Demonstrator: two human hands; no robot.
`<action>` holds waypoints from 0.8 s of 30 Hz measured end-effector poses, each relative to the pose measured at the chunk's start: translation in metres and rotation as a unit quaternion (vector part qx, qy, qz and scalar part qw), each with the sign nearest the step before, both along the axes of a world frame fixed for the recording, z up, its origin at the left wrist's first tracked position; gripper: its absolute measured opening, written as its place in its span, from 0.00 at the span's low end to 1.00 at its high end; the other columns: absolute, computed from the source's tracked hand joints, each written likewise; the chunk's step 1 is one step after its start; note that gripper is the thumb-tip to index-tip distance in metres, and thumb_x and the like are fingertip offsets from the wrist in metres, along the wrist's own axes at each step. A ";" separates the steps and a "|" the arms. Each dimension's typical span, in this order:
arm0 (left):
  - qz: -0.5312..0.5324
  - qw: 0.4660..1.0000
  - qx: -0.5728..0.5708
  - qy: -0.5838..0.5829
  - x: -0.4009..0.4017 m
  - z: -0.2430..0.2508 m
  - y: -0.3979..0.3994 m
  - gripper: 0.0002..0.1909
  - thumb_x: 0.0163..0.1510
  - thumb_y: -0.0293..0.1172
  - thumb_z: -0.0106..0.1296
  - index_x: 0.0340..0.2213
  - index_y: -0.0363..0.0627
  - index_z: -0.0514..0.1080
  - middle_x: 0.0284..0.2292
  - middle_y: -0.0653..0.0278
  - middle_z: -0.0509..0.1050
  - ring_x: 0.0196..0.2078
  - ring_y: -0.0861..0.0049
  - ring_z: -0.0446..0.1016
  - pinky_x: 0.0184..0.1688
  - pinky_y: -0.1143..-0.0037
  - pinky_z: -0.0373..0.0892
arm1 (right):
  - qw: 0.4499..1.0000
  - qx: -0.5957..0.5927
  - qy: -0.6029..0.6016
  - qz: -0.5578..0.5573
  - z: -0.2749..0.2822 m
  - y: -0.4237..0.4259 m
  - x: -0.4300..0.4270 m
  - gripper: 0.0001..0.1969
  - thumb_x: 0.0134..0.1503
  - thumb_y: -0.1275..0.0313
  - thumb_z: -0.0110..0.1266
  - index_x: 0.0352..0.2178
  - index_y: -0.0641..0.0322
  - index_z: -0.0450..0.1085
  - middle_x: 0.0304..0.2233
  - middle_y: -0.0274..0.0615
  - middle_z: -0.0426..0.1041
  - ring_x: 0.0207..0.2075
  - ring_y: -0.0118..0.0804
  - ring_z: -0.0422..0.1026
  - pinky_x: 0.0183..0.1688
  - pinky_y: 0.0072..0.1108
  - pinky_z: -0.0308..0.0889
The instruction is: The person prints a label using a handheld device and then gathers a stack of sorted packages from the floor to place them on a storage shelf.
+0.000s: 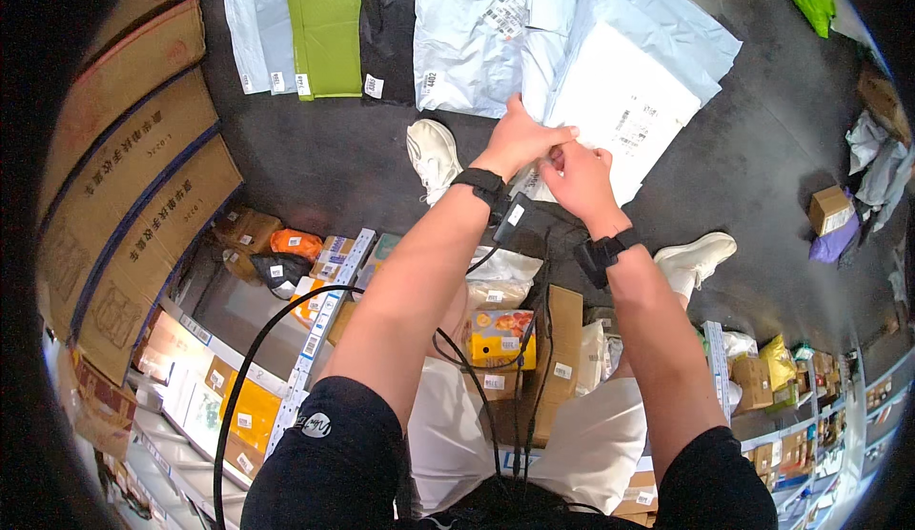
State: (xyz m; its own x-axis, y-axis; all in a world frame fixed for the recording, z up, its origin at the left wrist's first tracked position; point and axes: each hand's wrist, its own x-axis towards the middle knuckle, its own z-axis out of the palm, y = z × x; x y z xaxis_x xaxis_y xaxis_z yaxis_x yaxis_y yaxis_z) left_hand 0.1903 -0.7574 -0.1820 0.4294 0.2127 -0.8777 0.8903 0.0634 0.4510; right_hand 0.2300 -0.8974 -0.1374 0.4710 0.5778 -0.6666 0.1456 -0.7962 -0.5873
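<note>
A white mailer (604,94) with a printed label lies tilted across pale grey plastic mailers (665,22). At its near left corner my left hand (525,140) grips the edge, thumb reaching across to the right. My right hand (582,180) pinches the same corner with curled fingers, close against the left thumb. What is between the fingertips is partly hidden. Just below the hands shows a small numbered sticker (531,181). Left of them, a larger pale grey mailer (457,37) bears a shipping label and a number sticker.
A black mailer (388,29), a green mailer (325,37) and a grey mailer (246,22) lie in a row on the dark floor (322,165). Folded cardboard (143,194) stands at left. Behind me are shelves (314,344) of parcels. A small box (831,210) lies right. Black cables (243,380) hang near my arms.
</note>
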 end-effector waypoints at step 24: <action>0.075 0.978 -0.170 -0.093 0.017 0.003 0.010 0.40 0.42 0.23 0.60 0.55 0.32 0.54 0.48 0.55 0.68 0.50 0.69 0.67 0.53 0.72 0.64 | 0.658 0.102 0.451 -0.594 -0.122 -0.170 0.043 0.39 0.59 0.56 0.52 0.60 0.75 0.47 0.59 0.53 0.58 0.58 0.45 0.60 0.60 0.32 0.56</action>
State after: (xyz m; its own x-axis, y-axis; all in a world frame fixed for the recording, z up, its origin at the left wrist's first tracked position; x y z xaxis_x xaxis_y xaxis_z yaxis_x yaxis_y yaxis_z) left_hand 0.2076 -0.7478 -0.1791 0.5749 -0.0040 -0.8182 0.7638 0.3613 0.5348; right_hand 0.2728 -1.0673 -0.2598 0.1373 0.2809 -0.9499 -0.9898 0.0755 -0.1207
